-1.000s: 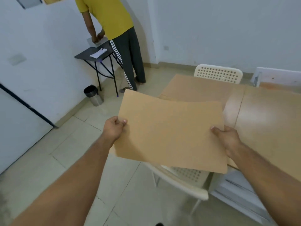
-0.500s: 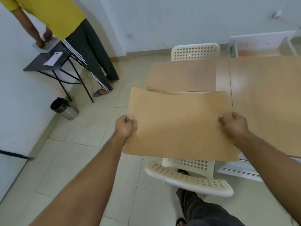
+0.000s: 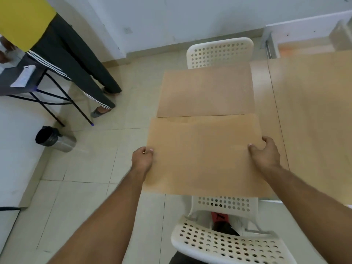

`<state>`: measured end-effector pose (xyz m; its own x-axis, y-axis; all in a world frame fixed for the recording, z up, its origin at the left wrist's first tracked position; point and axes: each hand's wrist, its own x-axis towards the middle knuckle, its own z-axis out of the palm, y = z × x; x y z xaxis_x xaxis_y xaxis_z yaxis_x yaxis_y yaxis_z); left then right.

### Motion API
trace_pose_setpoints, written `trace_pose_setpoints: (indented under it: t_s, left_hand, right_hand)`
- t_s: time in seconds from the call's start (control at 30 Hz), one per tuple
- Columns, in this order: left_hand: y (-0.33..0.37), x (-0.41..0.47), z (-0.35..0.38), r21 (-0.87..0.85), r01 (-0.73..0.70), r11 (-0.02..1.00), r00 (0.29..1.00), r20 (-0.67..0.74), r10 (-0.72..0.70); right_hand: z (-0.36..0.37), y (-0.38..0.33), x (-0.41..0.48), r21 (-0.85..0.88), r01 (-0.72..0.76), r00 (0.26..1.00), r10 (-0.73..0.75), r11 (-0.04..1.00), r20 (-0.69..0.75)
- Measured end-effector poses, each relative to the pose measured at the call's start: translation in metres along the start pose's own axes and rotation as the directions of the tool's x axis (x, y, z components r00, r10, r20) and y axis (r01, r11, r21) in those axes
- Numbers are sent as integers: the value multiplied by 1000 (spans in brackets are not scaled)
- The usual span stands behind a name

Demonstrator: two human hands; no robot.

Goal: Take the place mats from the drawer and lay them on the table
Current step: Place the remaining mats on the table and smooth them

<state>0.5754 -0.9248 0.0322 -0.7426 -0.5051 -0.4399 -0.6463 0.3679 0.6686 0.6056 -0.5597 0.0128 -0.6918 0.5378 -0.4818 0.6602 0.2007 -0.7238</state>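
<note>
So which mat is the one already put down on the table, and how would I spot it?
Find the big wooden table, then its left end by the far white chair with holes. The laid place mat lies flat there with no hand on it. The other mat, nearer the camera, is gripped by the left hand and the right hand.

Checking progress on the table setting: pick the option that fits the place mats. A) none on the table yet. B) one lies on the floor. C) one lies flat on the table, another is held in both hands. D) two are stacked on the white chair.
C: one place mat lies flat on the table, while the left hand and right hand hold a second mat by its side edges.
</note>
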Motion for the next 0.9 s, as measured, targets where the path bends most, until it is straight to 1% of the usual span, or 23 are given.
trace_pose_setpoints:
  t_s: [0.13, 0.2, 0.3, 0.43, 0.53, 0.67, 0.77, 0.9]
  left_hand:
    - [-8, 19, 5, 48, 52, 998, 998, -34, -50]
    - [-8, 23, 8, 87, 43, 995, 999, -22, -42]
    - [-8, 26, 15, 212, -45, 976, 998, 46, 36]
    - [-10, 26, 21, 308, -145, 940, 987, 107, 117]
    - [-10, 30, 23, 339, -182, 923, 980, 141, 141]
    - [-12, 35, 25, 429, -268, 862, 959, 208, 195]
    - [-14, 37, 28, 518, -319, 794, 943, 257, 211]
    - [-18, 38, 31, 574, -376, 727, 917, 343, 203]
  right_hand:
    - [9, 5, -1, -85, -35, 997, 29, 996, -67]
    - [10, 5, -1, -144, -16, 995, 2, 989, -97]
    - [11, 3, -1, -222, 50, 992, -73, 974, -99]
    - [18, -1, -2, -341, 128, 989, -146, 931, -29]
    - [23, 0, -4, -460, 167, 984, -175, 872, 26]
    - [32, 8, -7, -653, 216, 975, -191, 726, 110]
    - [38, 15, -6, -713, 249, 968, -197, 656, 156]
    - [43, 20, -4, -750, 262, 965, -181, 607, 191]
